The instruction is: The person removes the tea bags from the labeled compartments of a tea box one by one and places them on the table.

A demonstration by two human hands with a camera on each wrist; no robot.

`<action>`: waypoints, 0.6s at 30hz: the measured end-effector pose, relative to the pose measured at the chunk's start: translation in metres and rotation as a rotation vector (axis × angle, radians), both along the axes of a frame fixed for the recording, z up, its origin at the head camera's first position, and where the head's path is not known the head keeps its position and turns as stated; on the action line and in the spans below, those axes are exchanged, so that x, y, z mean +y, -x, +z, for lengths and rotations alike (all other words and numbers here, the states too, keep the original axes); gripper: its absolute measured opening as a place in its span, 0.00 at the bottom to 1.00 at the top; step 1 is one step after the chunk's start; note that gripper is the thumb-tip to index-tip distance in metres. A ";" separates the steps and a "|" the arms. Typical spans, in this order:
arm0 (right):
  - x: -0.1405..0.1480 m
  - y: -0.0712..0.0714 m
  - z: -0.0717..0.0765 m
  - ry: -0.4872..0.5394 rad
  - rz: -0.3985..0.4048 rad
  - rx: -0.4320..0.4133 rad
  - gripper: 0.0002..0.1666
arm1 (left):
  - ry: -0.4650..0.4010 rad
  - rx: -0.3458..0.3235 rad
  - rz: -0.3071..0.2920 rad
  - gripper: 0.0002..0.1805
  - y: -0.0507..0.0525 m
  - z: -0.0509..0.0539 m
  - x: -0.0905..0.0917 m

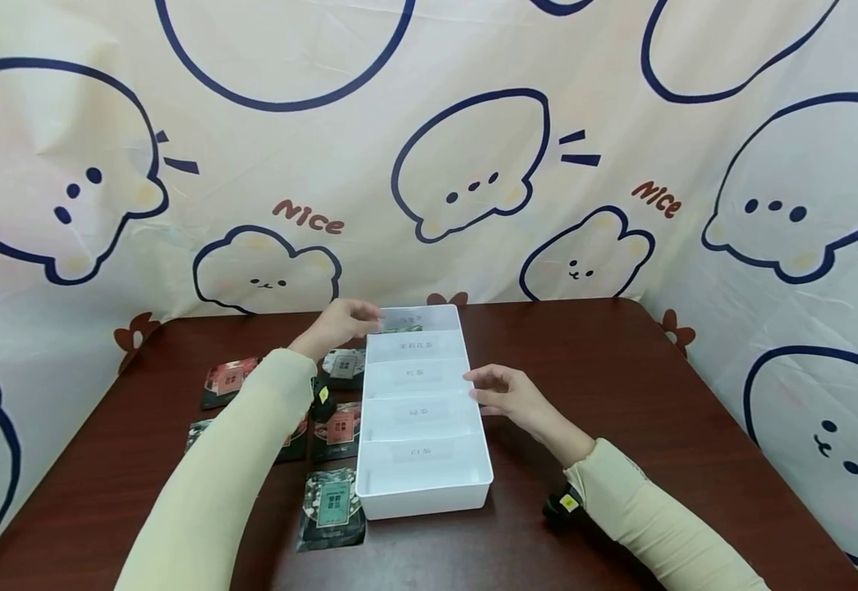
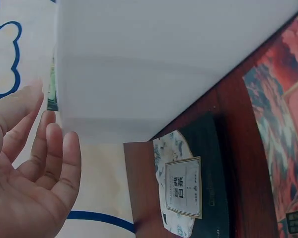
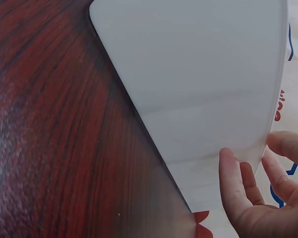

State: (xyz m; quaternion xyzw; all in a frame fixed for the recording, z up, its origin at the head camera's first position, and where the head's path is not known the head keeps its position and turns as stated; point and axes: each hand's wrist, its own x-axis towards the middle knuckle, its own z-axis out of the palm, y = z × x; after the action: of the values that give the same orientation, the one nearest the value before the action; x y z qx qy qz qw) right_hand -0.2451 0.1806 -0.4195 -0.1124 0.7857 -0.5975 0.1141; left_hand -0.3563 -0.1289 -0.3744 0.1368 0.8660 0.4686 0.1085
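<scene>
A long white divided box (image 1: 425,499) stands on the table, a paper label with printed characters in each compartment. A greenish packet (image 1: 402,329) lies in its farthest compartment; in the left wrist view its edge (image 2: 52,91) shows just past the rim. Beside that far left corner is my left hand (image 1: 341,326), fingers loosely bent and nothing held. My right hand (image 1: 508,396) touches the box's right side with relaxed fingers. Seen from the right wrist, its fingertips (image 3: 227,156) lie at the outer wall and rim.
Left of the box lie several tea packets: a dark one with a white label (image 1: 343,367), red ones (image 1: 338,430) (image 1: 227,381), and a green-labelled one (image 1: 331,507). My left sleeve partly covers others. A patterned cloth (image 1: 473,263) hangs behind the brown table (image 1: 606,369).
</scene>
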 end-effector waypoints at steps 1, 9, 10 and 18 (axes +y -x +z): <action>0.000 0.000 0.000 0.000 -0.001 0.000 0.21 | 0.008 0.001 -0.005 0.17 0.000 -0.001 0.001; 0.001 0.000 0.000 0.000 0.003 0.001 0.22 | 0.070 0.029 -0.020 0.15 0.002 -0.007 0.005; 0.001 0.000 0.000 0.002 0.004 0.001 0.22 | 0.078 0.036 -0.020 0.15 0.002 -0.008 0.005; 0.000 0.000 0.000 0.006 0.011 0.002 0.22 | 0.107 0.057 -0.010 0.12 -0.004 -0.004 0.007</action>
State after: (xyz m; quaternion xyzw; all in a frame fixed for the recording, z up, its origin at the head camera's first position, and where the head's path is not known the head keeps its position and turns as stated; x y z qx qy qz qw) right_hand -0.2453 0.1806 -0.4193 -0.1176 0.7834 -0.5991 0.1164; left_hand -0.3523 -0.1218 -0.3785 0.1483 0.8918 0.4171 0.0933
